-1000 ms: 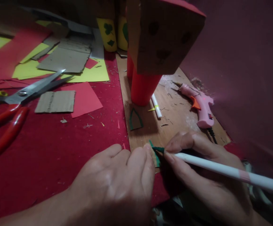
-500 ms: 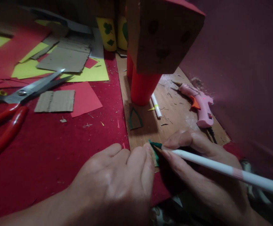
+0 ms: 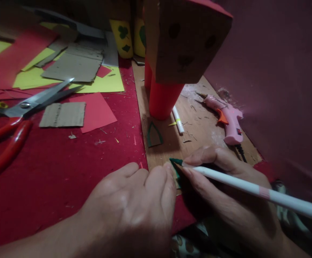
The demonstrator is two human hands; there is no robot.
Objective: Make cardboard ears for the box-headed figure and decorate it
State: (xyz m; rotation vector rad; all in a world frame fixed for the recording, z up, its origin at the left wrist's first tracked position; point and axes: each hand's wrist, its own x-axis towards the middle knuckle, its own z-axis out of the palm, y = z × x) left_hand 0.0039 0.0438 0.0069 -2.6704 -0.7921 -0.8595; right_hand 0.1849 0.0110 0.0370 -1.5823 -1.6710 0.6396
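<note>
Lying between left hand point(image 3: 134, 204) and right hand point(image 3: 225, 193): green piece point(image 3: 176, 165)

The left hand point(image 3: 134, 200) lies palm down at the near edge of the red felt mat point(image 3: 64, 168), fingertips touching the small green paper cut-out point(image 3: 176, 165). The right hand point(image 3: 225, 190) lies just right of it, gripping the long white pencil point(image 3: 252, 188), whose tip meets the cut-out. Both rest at the near end of the brown wooden board point(image 3: 198, 125). Behind the hands stands the red paper cylinder point(image 3: 162, 98) under the brown cardboard box point(image 3: 188, 39). Between the cylinder and the hands lies a green-outlined cardboard arch point(image 3: 153, 134). Behind the right hand lies the pink glue gun point(image 3: 229, 120). Far left of the left hand lie the red-handled scissors point(image 3: 18, 118).
</note>
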